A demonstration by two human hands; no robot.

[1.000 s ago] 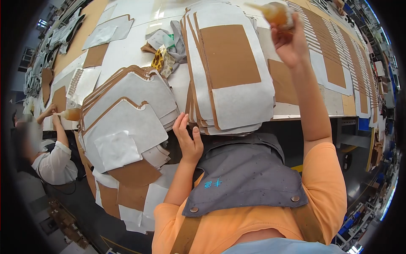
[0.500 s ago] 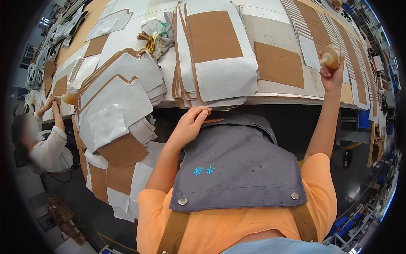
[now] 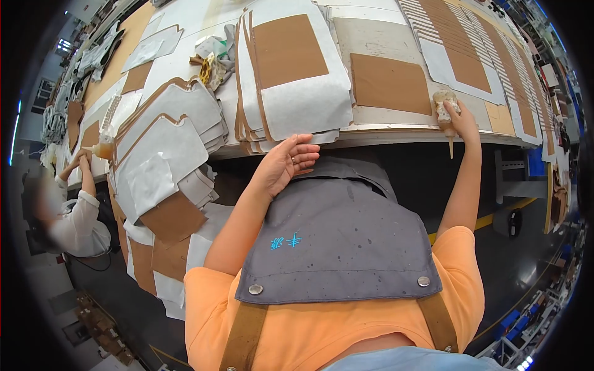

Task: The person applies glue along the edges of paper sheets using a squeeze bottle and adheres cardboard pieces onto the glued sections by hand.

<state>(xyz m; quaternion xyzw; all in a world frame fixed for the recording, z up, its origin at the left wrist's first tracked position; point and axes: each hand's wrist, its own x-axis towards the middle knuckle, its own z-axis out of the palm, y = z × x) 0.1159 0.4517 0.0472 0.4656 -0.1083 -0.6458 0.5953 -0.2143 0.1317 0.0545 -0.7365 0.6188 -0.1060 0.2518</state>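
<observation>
Bottle (image 3: 443, 106) plastic w/ rough-lkg crust, brn sheet (image 3: 390, 85) smooth/matt, apron (image 3: 346, 241) matt cloth.

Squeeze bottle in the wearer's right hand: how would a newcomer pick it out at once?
On the long worktable, go right past the sheet stack and the flat brown sheet. At the front edge, the right hand grips the squeeze bottle. Its thin nozzle points toward the picture's bottom; the co-worker's bottle, far left, points its nozzle left.

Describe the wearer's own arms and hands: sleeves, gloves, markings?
Short, plain orange sleeves; forearms bare, no markings or cables visible. Left hand ungloved, with what looks like a ring on one finger. Right hand also ungloved.
</observation>
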